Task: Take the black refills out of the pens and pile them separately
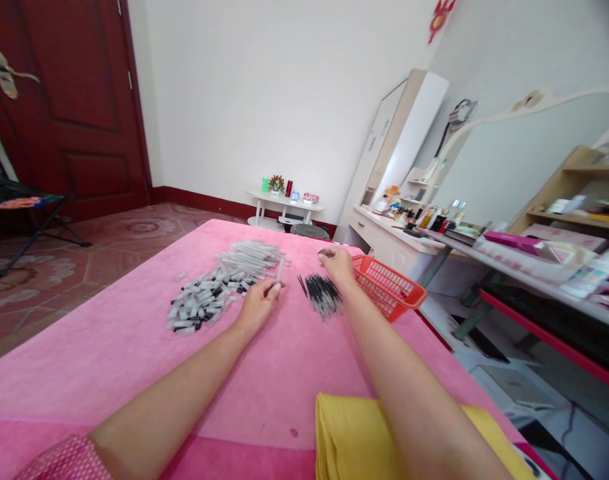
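Note:
My left hand is closed in a pinch on a whitish see-through pen barrel, which points away from me. Just beyond that hand lies a heap of similar pale barrels. To its left spreads a pile of small white and black pen caps. My right hand reaches past a bunch of thin dark pen refills with pale lower ends. Its fingertips are pressed together above the cloth; whatever they hold, if anything, is too small to tell. The right wrist is beside a red plastic basket.
A pink cloth covers the table. Folded yellow fabric lies under my right forearm at the near edge. A cluttered dressing table with a mirror stands to the right, a low white stand beyond, and a folding chair at left.

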Action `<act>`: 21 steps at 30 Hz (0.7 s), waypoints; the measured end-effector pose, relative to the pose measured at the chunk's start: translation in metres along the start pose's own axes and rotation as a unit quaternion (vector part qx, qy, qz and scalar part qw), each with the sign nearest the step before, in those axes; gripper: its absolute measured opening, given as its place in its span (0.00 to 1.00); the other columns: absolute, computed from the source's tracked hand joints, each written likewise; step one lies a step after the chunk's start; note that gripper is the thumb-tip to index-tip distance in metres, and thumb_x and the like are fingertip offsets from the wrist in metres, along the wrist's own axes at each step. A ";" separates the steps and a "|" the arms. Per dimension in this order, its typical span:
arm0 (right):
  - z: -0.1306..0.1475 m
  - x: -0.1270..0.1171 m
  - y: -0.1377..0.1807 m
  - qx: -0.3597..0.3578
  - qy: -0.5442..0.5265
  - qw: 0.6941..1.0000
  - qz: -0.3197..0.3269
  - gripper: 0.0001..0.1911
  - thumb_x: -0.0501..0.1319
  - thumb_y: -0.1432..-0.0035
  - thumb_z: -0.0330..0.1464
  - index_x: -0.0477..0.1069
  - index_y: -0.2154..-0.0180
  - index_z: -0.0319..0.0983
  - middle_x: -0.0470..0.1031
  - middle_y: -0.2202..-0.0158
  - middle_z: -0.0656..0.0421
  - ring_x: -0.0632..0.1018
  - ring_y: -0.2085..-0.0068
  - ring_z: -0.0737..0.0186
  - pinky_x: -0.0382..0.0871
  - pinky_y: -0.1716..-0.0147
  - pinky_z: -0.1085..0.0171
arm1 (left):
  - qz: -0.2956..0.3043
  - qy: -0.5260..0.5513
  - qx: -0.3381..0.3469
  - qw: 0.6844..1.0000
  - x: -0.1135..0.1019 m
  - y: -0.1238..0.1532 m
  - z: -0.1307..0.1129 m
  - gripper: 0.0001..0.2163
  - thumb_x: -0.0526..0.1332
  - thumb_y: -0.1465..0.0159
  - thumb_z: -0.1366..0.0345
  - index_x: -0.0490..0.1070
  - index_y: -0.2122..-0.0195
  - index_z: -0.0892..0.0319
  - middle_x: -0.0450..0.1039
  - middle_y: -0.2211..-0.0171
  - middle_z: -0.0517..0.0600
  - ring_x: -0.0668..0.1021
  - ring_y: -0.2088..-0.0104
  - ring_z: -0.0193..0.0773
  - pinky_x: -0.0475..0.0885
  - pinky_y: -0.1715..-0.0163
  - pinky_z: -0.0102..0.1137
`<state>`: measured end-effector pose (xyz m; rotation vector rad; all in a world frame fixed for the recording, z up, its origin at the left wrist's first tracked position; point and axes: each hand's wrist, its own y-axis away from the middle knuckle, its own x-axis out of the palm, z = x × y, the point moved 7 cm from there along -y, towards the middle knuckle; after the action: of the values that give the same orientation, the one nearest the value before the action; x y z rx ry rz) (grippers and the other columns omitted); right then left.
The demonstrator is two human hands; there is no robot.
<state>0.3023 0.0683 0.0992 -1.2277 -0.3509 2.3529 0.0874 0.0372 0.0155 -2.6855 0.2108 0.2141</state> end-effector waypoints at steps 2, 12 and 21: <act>0.008 0.024 0.015 0.006 0.004 1.000 0.017 0.11 0.55 0.48 0.31 0.75 0.65 0.39 0.79 0.65 0.58 0.77 0.64 0.64 0.68 0.65 0.68 | -0.045 -0.038 0.027 0.998 -0.014 -0.002 -0.004 0.14 0.53 0.39 0.61 0.74 0.62 0.62 0.71 0.75 0.47 0.72 0.72 0.35 0.64 0.71 0.28; 0.004 0.059 0.065 0.005 0.288 0.956 0.062 0.15 0.59 0.46 0.39 0.75 0.60 0.38 0.75 0.58 0.48 0.76 0.56 0.52 0.68 0.61 0.60 | -0.070 -0.107 0.065 0.990 -0.022 -0.001 -0.009 0.12 0.54 0.39 0.64 0.75 0.60 0.61 0.76 0.64 0.51 0.74 0.64 0.37 0.66 0.63 0.29; 0.000 0.059 0.065 0.022 0.299 0.951 0.077 0.13 0.54 0.44 0.30 0.75 0.61 0.35 0.76 0.60 0.45 0.77 0.57 0.54 0.68 0.60 0.61 | -0.081 -0.209 0.100 0.969 -0.029 0.001 -0.014 0.12 0.55 0.39 0.66 0.75 0.59 0.59 0.73 0.66 0.50 0.72 0.67 0.36 0.64 0.65 0.30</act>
<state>0.2548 0.0428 0.0299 -1.9135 0.0029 1.9561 0.0606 0.0336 0.0335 -2.3747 -0.1118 0.6602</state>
